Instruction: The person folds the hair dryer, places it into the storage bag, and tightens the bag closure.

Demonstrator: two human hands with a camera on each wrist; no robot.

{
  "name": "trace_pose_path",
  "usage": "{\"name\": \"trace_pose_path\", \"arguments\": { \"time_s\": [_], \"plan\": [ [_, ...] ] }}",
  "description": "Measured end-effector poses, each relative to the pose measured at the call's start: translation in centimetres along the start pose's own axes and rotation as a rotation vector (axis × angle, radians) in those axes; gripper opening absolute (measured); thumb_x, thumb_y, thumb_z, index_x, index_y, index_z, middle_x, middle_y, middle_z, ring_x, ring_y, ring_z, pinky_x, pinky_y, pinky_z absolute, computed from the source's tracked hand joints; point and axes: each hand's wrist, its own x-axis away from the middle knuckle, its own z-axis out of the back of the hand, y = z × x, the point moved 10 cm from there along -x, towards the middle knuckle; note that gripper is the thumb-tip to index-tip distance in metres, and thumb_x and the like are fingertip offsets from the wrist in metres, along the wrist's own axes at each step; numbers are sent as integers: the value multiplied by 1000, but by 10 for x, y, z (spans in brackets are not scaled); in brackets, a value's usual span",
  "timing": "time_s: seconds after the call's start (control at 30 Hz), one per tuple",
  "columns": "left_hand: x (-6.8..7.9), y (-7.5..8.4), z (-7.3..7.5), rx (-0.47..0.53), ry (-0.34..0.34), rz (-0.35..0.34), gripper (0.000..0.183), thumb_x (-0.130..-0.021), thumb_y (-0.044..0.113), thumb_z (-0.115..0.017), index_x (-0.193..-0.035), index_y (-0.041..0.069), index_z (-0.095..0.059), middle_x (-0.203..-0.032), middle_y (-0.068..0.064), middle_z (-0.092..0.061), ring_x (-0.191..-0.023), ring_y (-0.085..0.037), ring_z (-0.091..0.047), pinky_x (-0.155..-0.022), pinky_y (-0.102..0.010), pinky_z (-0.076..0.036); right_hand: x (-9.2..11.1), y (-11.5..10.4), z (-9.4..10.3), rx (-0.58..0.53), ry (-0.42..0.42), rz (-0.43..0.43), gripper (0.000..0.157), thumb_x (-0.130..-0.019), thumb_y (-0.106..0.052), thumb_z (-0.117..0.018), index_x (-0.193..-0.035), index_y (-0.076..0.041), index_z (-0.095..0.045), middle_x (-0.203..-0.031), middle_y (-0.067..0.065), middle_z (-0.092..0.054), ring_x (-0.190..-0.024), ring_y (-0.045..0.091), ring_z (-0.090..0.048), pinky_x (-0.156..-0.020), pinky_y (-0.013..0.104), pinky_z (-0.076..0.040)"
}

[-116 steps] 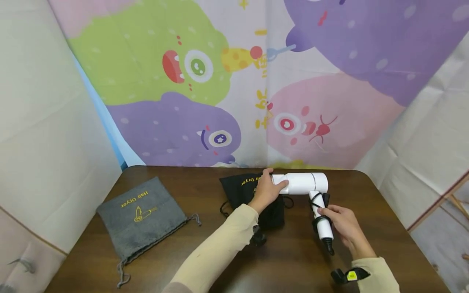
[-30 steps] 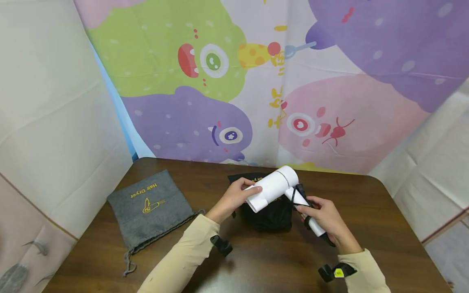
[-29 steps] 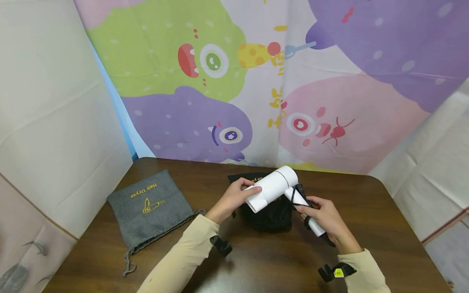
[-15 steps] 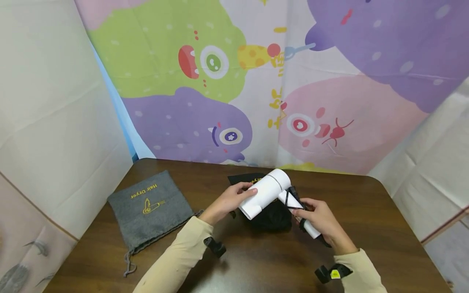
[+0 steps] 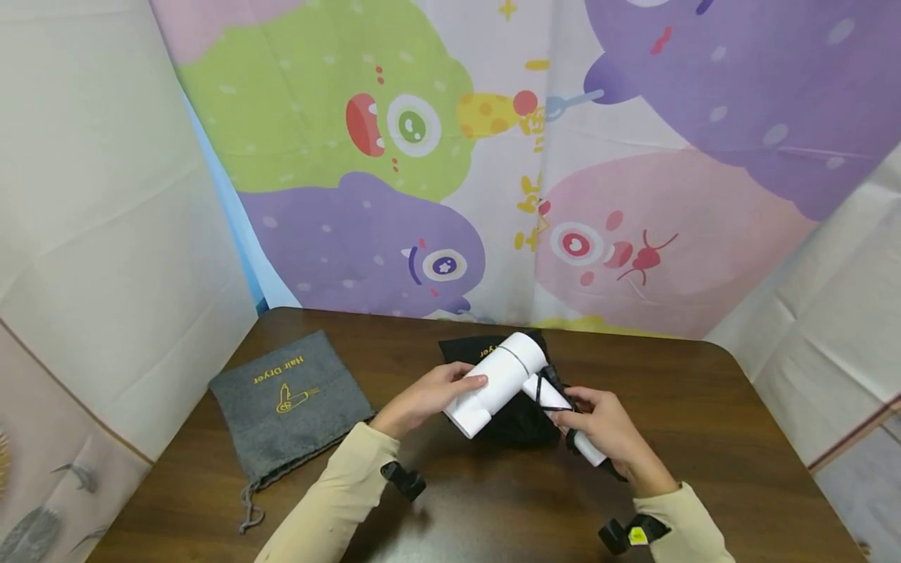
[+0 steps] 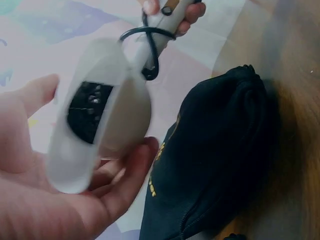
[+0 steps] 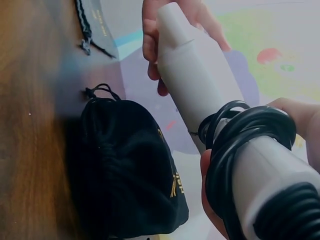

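Note:
A white hair dryer [image 5: 501,381] is held up in front of me, tilted, its black cord [image 7: 250,132] wound round the handle. My left hand [image 5: 428,395] holds the barrel near the nozzle end, thumb on top; the left wrist view shows its fingers curving under the nozzle [image 6: 90,115]. With my right hand [image 5: 607,428] I grip the handle [image 7: 270,175] where the cord is wound. Behind and below the dryer lies a black drawstring bag [image 6: 210,150] with yellow lettering, partly hidden in the head view and bulging in both wrist views.
A grey drawstring bag [image 5: 292,403] marked "Hair Dryer" lies flat at the left of the dark wooden table [image 5: 704,438]. A cartoon-printed cloth [image 5: 394,117] hangs behind the table, and pale panels stand at both sides.
Earlier the dryer was level over the right of the black bag. It has since tilted, nozzle toward me, and moved left and nearer with both hands. The bags stay put.

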Motion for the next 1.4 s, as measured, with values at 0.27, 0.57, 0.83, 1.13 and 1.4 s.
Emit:
{"name": "trace_pose_path", "arguments": {
  "time_s": [0.27, 0.57, 0.83, 1.13, 1.4],
  "plan": [
    [5, 1, -3, -66, -66, 17, 57, -95, 32, -61, -136, -3, -48, -107, -15, -65, -79, -14, -64, -68, -27, -54, 3, -4, -9, 6, -60, 46, 53, -81, -9, -71, -126, 13, -54, -90, 14, -71, -72, 17, -66, -62, 28, -53],
    [9, -4, -11, -76, -100, 56, 54, -93, 38, -62, -125, -4, -52, -93, -12, -67, -73, -17, -65, -63, -30, -55, 3, 0, -18, 35, -120, 27, 55, -84, -16, -72, -129, 9, -54, -83, 9, -70, -72, 17, -64, -67, 29, -50],
    [12, -5, -6, -129, -63, 81, 56, -89, 38, -68, -122, -4, -52, -97, -12, -65, -76, -18, -64, -65, -30, -53, 3, -5, -25, 64, -157, 31, 61, -84, -17, -72, -132, 12, -50, -86, 10, -70, -73, 16, -64, -68, 28, -51],
    [13, -10, -7, -32, -40, 73, 53, -87, 34, -69, -118, -6, -53, -90, -12, -65, -70, -19, -64, -60, -32, -54, 5, -3, -27, 74, -222, 33, 68, -88, -28, -71, -135, 13, -46, -87, 10, -71, -78, 16, -65, -70, 29, -52],
    [15, -13, -5, 11, 16, 81, 53, -87, 32, -70, -119, -6, -52, -91, -14, -65, -70, -19, -64, -59, -33, -55, 6, -4, -23, 123, -211, 39, 58, -92, -30, -67, -134, 7, -51, -105, 15, -66, -86, 17, -59, -71, 29, -49]
  ]
}}
